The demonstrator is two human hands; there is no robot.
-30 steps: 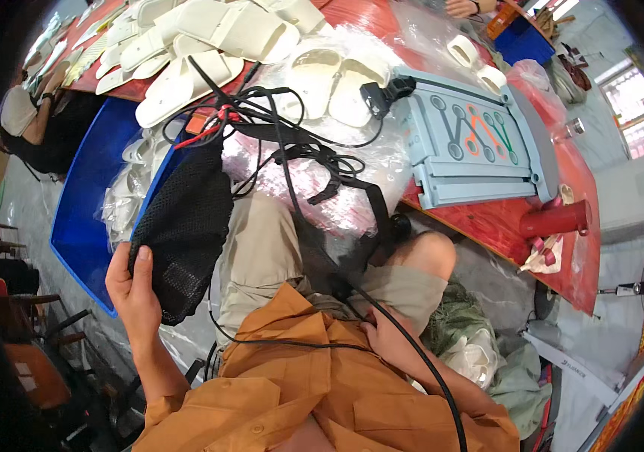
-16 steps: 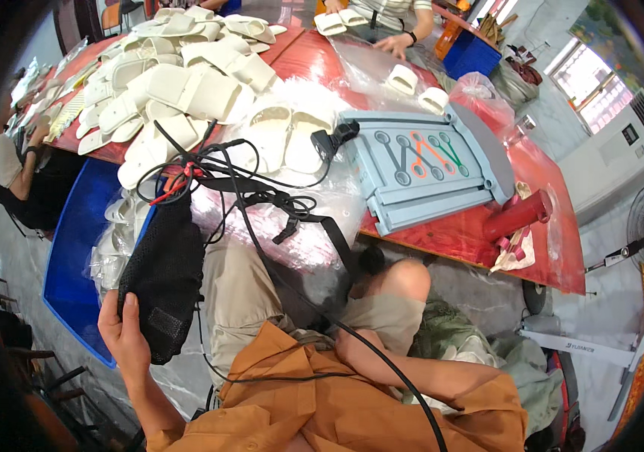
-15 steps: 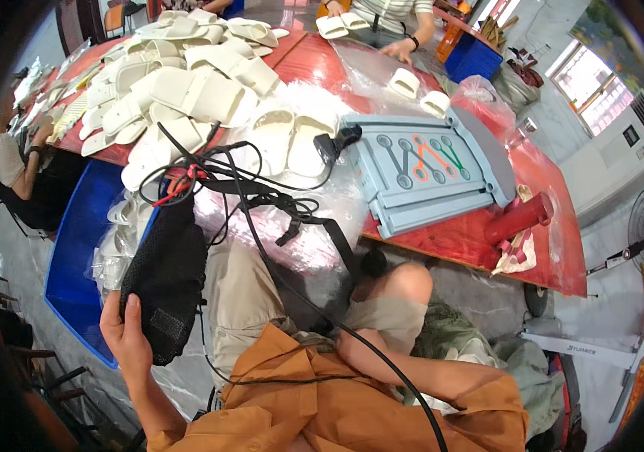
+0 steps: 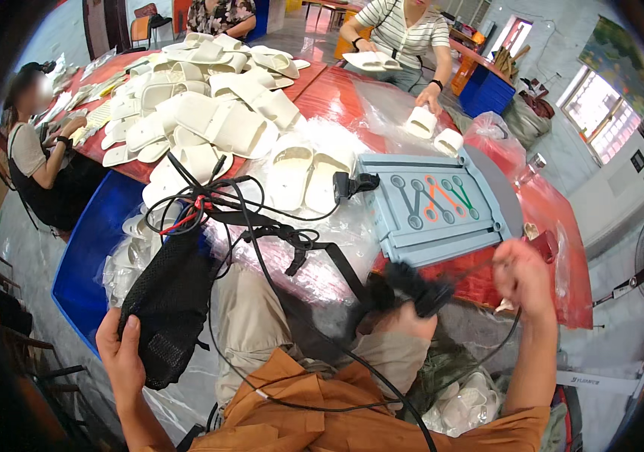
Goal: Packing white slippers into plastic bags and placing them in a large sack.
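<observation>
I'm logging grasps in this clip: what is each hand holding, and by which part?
Left hand grips the black mesh bag at its bottom end. Right hand pinches a black cable; its blurred grip hides exactly where.

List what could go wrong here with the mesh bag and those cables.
1. The black cables lie looped and crossed over the table edge; pulling with the right hand could tighten a knot.
2. The cables run beside the cream sandals, which could be dragged off.
3. The left hand grips only the black mesh bag's lower end; it may slip.
</observation>
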